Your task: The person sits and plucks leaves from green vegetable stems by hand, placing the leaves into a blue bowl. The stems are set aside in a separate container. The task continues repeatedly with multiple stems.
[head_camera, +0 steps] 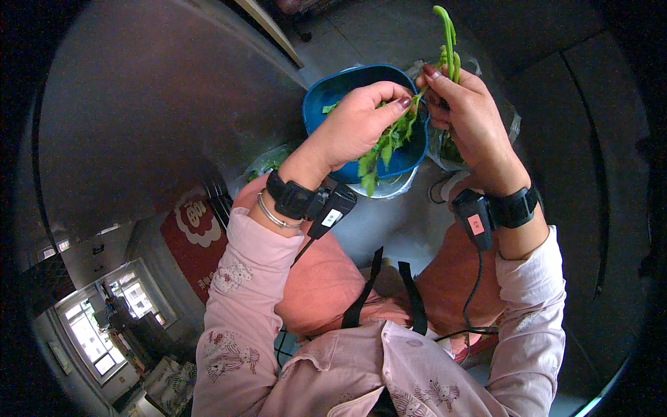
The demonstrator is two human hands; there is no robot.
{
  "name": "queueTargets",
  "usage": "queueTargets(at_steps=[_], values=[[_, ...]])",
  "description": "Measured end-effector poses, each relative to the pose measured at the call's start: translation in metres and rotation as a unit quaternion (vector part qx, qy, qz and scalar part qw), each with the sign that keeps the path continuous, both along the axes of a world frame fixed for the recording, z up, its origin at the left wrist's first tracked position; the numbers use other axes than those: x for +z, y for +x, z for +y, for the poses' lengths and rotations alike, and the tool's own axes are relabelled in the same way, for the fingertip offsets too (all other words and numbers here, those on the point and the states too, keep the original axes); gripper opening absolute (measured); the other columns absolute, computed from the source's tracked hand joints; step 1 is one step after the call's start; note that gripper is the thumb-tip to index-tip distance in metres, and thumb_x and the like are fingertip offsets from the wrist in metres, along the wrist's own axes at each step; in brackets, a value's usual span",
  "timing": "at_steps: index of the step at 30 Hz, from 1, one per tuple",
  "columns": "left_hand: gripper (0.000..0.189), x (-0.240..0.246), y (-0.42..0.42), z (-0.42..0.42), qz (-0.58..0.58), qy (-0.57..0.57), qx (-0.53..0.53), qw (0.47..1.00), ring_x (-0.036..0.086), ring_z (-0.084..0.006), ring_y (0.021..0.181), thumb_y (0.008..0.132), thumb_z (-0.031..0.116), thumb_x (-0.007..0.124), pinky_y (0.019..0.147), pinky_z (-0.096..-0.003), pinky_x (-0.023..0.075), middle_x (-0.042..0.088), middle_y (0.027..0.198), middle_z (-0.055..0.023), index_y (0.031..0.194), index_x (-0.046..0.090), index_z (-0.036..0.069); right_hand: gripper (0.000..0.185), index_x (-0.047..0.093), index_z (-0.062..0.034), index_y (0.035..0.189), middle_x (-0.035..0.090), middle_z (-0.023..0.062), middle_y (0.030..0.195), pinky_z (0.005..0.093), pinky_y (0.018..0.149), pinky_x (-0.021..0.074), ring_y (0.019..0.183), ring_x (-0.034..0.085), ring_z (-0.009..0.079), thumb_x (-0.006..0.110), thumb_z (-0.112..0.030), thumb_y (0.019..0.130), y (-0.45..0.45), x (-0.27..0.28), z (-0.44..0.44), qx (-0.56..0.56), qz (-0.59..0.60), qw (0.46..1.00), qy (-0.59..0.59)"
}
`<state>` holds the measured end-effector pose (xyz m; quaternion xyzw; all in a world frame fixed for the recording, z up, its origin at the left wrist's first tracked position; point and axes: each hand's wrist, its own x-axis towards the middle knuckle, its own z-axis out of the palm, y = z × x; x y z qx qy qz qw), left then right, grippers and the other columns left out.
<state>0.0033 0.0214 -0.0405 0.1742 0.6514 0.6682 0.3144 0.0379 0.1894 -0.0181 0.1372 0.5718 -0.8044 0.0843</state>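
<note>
A leafy green stalk (388,140), perhaps celery or a similar herb, stretches between my hands over a blue plastic basin (365,70). My left hand (359,117) pinches its leafy part between thumb and fingers, leaves hanging down over the basin's near rim. Thicker pale-green stems (449,44) stick up out of my right hand (471,112), which grips them with thumb and bent fingers. A small leaf piece (329,108) shows inside the basin beside my left hand. My left hand and forearm hide much of the basin's inside.
Under the basin shows a white rim (396,190). A clear plastic bag with greens (445,148) lies to its right, partly behind my right hand. Another bag with greens (268,161) is by my left knee. A large dark smooth panel (146,94) rises at the left.
</note>
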Motion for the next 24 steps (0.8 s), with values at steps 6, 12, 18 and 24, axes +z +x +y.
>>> queueTargets(at_steps=[6,12,18,24], values=[[0.016,0.003,0.0,-0.002,0.078,-0.095,-0.023,0.992,0.047,-0.0049,0.074,0.094,0.018,0.048,0.065,-0.0197,0.0394,0.053,0.082,0.0022,0.097,0.054,0.004,0.023,0.059,-0.0039,0.087,0.043,-0.0037,0.06,0.0216,0.046,0.0265,0.051,0.036,0.0059,0.053,-0.025,0.093,0.0,0.0,-0.001,-0.005,-0.001,1.0,0.022],[0.017,-0.004,-0.003,-0.002,0.148,-0.13,0.01,0.98,0.048,-0.0065,0.074,0.09,0.015,0.046,0.064,-0.0231,0.04,0.054,0.081,-0.0014,0.096,0.054,0.001,0.02,0.059,-0.0034,0.087,0.047,-0.0029,0.063,0.0217,0.049,0.0304,0.056,0.04,0.0056,0.052,-0.021,0.092,0.002,-0.004,-0.006,0.001,0.04,0.993,0.111],[0.019,-0.009,-0.004,-0.003,0.091,-0.131,0.133,0.978,0.049,-0.0081,0.073,0.089,0.013,0.043,0.063,-0.023,0.0407,0.057,0.085,-0.0043,0.097,0.054,0.0,0.02,0.061,-0.003,0.088,0.051,-0.0024,0.067,0.0232,0.054,0.0355,0.061,0.043,0.0064,0.052,-0.021,0.092,0.0,-0.007,-0.006,-0.026,0.111,0.971,0.21],[0.016,-0.006,-0.006,-0.005,0.141,-0.112,0.179,0.967,0.049,-0.0086,0.07,0.092,0.012,0.044,0.062,-0.0223,0.042,0.058,0.083,-0.003,0.1,0.054,0.004,0.024,0.062,-0.0016,0.087,0.051,-0.0036,0.067,0.0233,0.054,0.0356,0.061,0.043,0.0059,0.054,-0.024,0.092,-0.002,-0.007,-0.003,-0.031,0.094,0.974,0.204]])
